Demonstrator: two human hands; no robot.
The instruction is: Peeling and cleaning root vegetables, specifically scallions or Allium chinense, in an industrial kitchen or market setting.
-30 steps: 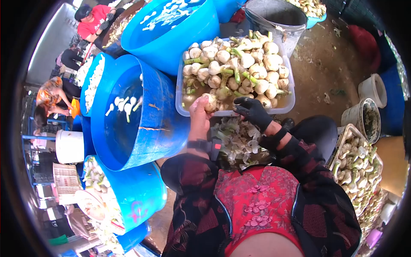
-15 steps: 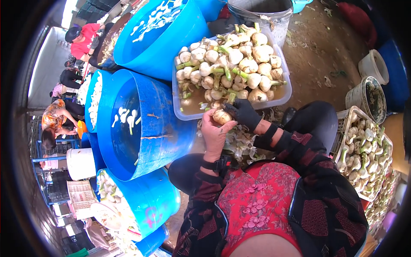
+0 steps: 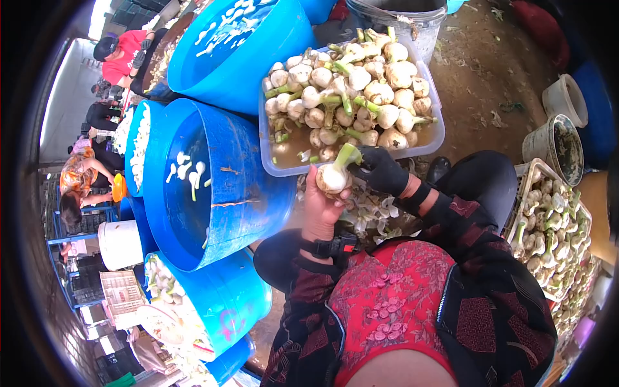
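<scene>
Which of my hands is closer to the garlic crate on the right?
Right: the gloved right hand is left of the crate; the left hand, holding a bulb, is farther left.

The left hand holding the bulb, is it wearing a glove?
No, the left hand shows bare skin; the black glove is on the right hand.

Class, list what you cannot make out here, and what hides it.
Underside of the held garlic bulb, head view: hidden by the left hand.
Palm of the right hand and anything in it, head view: hidden behind its black glove.
Bottom of the clear plastic tub, head view: hidden by cloudy water and heaped garlic.
Far rim of the grey bucket, head view: cut off by the upper edge.
</scene>
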